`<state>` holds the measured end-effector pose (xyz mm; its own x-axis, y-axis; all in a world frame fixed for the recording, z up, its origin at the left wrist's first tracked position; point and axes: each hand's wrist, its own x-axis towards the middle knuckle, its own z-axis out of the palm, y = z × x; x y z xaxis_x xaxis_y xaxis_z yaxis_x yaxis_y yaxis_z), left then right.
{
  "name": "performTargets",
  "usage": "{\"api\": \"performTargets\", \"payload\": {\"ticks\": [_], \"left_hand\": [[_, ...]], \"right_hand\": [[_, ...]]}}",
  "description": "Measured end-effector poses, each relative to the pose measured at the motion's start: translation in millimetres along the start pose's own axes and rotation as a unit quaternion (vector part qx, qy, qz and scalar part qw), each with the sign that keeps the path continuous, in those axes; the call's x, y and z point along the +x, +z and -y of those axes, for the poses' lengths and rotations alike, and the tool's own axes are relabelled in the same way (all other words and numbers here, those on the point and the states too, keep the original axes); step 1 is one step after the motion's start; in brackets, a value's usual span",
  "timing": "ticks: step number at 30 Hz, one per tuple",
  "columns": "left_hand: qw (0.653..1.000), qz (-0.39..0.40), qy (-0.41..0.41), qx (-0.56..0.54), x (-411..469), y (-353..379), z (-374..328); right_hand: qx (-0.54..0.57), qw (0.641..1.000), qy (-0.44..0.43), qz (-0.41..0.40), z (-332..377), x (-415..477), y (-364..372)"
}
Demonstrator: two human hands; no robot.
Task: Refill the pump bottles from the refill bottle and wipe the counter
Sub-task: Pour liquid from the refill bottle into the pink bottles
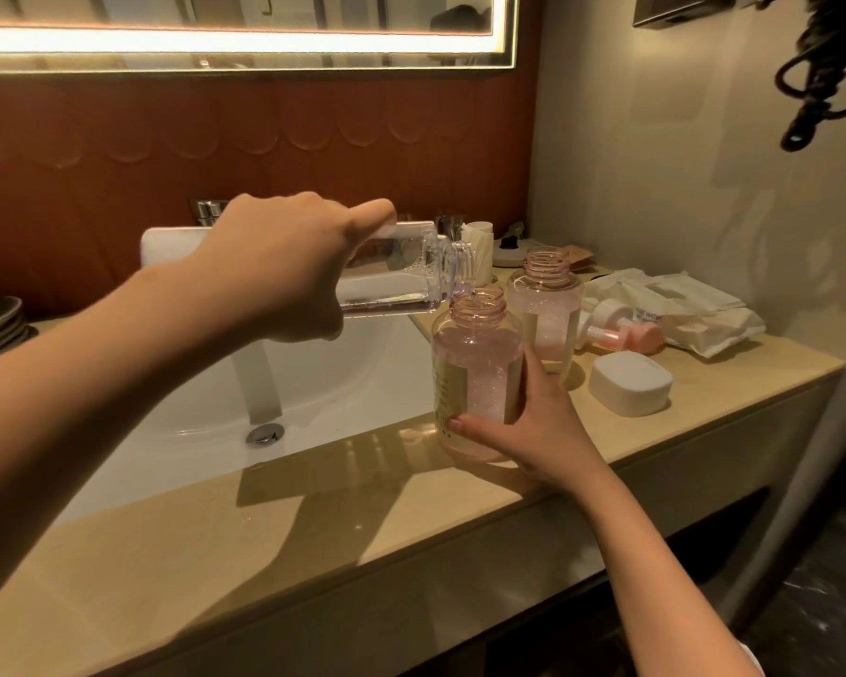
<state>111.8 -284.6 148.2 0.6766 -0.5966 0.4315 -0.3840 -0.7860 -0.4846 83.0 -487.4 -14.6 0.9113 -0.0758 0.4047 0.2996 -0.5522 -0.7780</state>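
Left hand: our left hand (274,266) curled around the clear, flat-sided refill bottle (396,276), which was tipped level.
Pour: its ribbed mouth sat at the near pump bottle (477,364)'s threaded pink neck.
Right hand: our right hand (533,427) wrapped that round, glittery bottle's base.
Place: we saw it upright on the glossy beige counter (313,520), beside the white sink (352,373).
Behind: a second pump bottle (545,305) stood uncapped.
Right: a rounded white case (631,383) rested there.

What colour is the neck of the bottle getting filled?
See-through pink; the neck shows best in the head view.
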Motion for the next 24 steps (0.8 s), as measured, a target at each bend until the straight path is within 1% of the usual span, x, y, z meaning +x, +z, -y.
{"api": "performTargets", "payload": {"ticks": [24], "left_hand": [[1.0,0.01,0.001,0.001,-0.2,-2.8,-0.1]], "right_hand": [[-0.009,1.0,0.006,0.0,0.1,-0.6,0.0]]}}
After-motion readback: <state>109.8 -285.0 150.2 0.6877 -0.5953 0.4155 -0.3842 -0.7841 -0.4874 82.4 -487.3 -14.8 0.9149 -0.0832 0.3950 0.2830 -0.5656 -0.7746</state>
